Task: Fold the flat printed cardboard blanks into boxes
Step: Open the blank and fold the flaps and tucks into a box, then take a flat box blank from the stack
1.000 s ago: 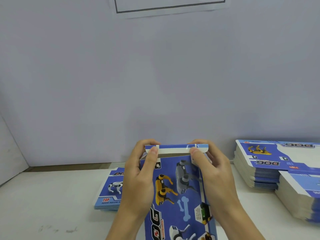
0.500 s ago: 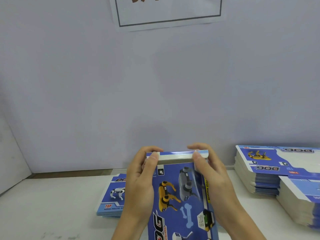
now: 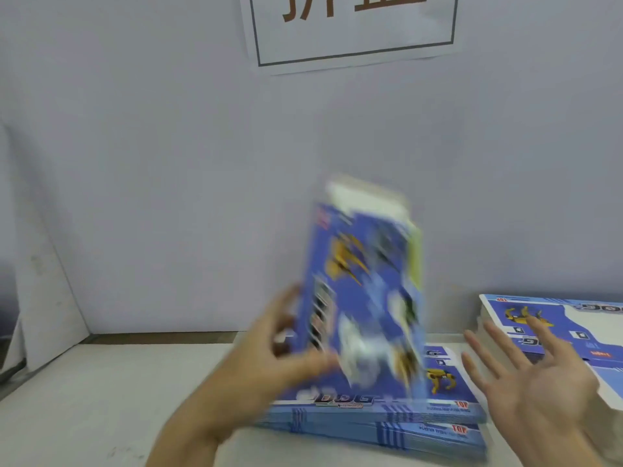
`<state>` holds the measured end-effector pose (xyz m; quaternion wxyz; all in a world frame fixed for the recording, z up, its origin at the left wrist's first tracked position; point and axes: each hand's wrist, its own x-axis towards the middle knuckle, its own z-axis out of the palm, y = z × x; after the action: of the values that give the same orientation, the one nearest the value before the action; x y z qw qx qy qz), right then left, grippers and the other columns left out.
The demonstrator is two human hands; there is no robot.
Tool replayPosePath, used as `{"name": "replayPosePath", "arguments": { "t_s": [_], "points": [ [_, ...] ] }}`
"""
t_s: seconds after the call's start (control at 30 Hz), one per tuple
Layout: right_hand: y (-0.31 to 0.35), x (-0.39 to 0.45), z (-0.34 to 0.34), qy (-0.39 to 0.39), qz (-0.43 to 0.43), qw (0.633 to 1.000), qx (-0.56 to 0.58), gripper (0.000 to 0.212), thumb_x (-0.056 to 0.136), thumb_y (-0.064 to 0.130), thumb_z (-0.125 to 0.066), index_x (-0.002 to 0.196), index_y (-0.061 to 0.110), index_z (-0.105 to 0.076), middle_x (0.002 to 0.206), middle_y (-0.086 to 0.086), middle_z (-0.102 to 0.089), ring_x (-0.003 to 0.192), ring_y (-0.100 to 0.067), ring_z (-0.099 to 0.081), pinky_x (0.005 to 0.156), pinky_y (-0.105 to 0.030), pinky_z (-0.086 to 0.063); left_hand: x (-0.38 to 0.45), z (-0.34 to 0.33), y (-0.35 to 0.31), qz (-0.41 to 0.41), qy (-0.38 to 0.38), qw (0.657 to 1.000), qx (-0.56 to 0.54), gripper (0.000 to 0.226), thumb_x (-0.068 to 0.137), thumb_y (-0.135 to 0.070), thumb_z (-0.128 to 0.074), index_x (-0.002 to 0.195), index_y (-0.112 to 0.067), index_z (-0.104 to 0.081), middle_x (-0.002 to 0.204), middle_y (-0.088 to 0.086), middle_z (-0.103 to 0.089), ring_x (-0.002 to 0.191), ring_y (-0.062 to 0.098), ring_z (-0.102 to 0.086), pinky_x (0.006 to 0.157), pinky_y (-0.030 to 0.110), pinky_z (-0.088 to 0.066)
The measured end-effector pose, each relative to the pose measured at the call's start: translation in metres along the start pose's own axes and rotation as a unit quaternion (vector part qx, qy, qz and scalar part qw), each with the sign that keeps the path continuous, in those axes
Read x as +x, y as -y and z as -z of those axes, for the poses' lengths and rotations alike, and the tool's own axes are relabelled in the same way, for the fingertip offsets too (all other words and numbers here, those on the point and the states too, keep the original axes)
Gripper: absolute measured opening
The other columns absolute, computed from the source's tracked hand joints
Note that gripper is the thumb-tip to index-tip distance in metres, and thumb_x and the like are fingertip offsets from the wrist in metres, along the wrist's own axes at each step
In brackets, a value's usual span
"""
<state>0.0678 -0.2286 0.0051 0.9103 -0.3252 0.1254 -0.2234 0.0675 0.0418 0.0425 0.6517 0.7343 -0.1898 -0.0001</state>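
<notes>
Folded box: a blue printed carton stands upright in the air above the table, heavily blurred; yellow and white dog-like figures show on its blue face, and a pale flap sits at its top end.
Left hand: the left hand grips the carton at its lower left edge, thumb across the printed face, fingers curled behind the side; blur hides the exact finger placement.
Right hand: the right hand is apart from the carton, to its right, palm up, fingers spread and straight, holding nothing.
Hands, relation: well apart, the carton's lower part between them.
Low stack of blanks: a short pile of flat blue printed blanks lies on the table directly beneath the carton; "TOP" in red reads on its near edge, and a yellow dog figure shows on the top sheet.
Tall stack of blanks: a thicker pile of flat blanks sits at the right edge of the view, behind the right hand's fingertips, printed side up.
Table: a pale tabletop bears both piles.
Wall: a plain grey-lilac wall backs the table.
Paper sign: a white sheet with a dark frame and brown characters is fixed high on the wall, cut off by the top edge.
Board, far left: a pale panel leans at the left corner.
</notes>
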Motion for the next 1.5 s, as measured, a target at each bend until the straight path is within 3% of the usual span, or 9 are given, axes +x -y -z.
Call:
{"name": "replayPosePath", "arguments": {
  "t_s": [0.13,0.3,0.43,0.83,1.03,1.13,1.27,1.4,1.5],
  "points": [
    [-0.01,-0.002,-0.007,0.019,0.015,0.997,-0.073,0.034,0.105,0.033,-0.04,0.136,0.035,-0.055,0.126,-0.007,-0.065,0.107,-0.035,-0.067,0.094,-0.048,-0.047,-0.005,0.047,-0.009,-0.094,-0.292,0.951,-0.033,0.128,0.046,-0.081,-0.078,0.14,-0.004,-0.039,0.128,-0.004,-0.06,0.113,0.004,-0.059,0.105,0.04,-0.043],
    [-0.025,-0.004,-0.014,0.037,0.025,0.977,-0.207,0.023,0.103,0.017,-0.046,0.112,0.03,-0.062,0.11,-0.005,-0.068,0.1,-0.031,-0.068,0.083,-0.044,-0.048,0.003,0.008,0.019,0.048,-0.149,0.968,0.194,0.071,0.072,-0.047,-0.079,0.135,-0.043,-0.047,0.149,-0.014,-0.046,0.126,-0.002,-0.05,0.085,0.007,-0.045],
    [-0.027,-0.001,-0.016,0.059,0.029,0.958,-0.278,0.023,0.098,0.01,-0.054,0.103,0.028,-0.068,0.103,-0.007,-0.073,0.089,-0.026,-0.071,0.074,-0.038,-0.049,0.015,-0.034,0.058,0.158,0.113,0.877,0.44,0.076,0.088,-0.051,-0.068,0.152,-0.049,-0.027,0.164,-0.022,-0.007,0.151,0.009,-0.012,0.121,0.04,-0.021],
    [-0.021,-0.015,-0.031,0.2,0.092,0.895,-0.389,0.029,0.099,0.0,-0.051,0.088,0.015,-0.073,0.071,-0.006,-0.072,0.056,-0.016,-0.063,0.059,-0.031,-0.052,0.015,-0.019,0.052,0.09,0.089,0.871,0.475,0.032,0.097,-0.041,-0.06,0.128,-0.043,-0.063,0.136,-0.014,-0.06,0.125,0.013,-0.052,0.104,0.033,-0.043],
    [-0.019,-0.029,-0.048,0.228,0.086,0.837,-0.49,0.033,0.097,0.032,-0.057,0.073,0.017,-0.075,0.064,-0.004,-0.072,0.052,-0.012,-0.064,0.054,-0.028,-0.054,0.014,-0.032,0.029,-0.14,-0.168,0.795,0.566,0.051,0.104,-0.046,-0.015,0.127,-0.037,-0.059,0.108,-0.012,-0.072,0.092,0.011,-0.065,0.069,0.011,-0.039],
    [-0.031,-0.041,-0.058,0.282,-0.01,0.864,-0.417,0.052,0.079,0.066,-0.059,0.125,0.041,-0.056,0.105,0.011,-0.072,0.096,-0.01,-0.071,0.078,-0.035,-0.062,0.015,-0.046,0.016,-0.251,-0.155,0.829,0.475,0.027,0.102,-0.028,-0.045,0.104,-0.029,-0.072,0.077,-0.005,-0.074,0.062,0.016,-0.066,0.054,0.03,-0.053],
    [-0.037,-0.036,-0.052,0.226,0.115,0.908,-0.333,0.012,0.103,0.021,-0.054,0.093,0.025,-0.061,0.066,0.021,-0.068,0.062,0.008,-0.063,0.056,-0.01,-0.048,0.012,-0.068,-0.001,-0.256,-0.03,0.908,0.329,0.017,0.092,-0.037,-0.06,0.102,-0.029,-0.071,0.091,-0.014,-0.073,0.079,0.009,-0.067,0.071,0.034,-0.056],
    [-0.006,-0.026,-0.048,0.244,0.199,0.903,-0.292,0.016,0.096,0.023,-0.06,0.107,0.034,-0.064,0.081,0.02,-0.073,0.073,0.004,-0.07,0.059,-0.011,-0.052,0.011,-0.054,-0.009,-0.212,-0.208,0.93,0.216,0.05,0.078,-0.061,-0.064,0.126,-0.046,-0.06,0.125,-0.027,-0.062,0.121,-0.006,-0.054,0.101,0.016,-0.046],
    [0.007,-0.028,-0.046,0.28,0.181,0.902,-0.273,0.031,0.08,0.034,-0.065,0.11,0.041,-0.067,0.086,0.006,-0.078,0.077,-0.014,-0.075,0.061,-0.025,-0.06,0.01,-0.042,-0.016,-0.147,-0.254,0.954,0.068,0.08,0.066,-0.06,-0.067,0.139,-0.04,-0.043,0.125,-0.022,-0.062,0.117,-0.001,-0.06,0.085,0.012,-0.054]
  ]
}}
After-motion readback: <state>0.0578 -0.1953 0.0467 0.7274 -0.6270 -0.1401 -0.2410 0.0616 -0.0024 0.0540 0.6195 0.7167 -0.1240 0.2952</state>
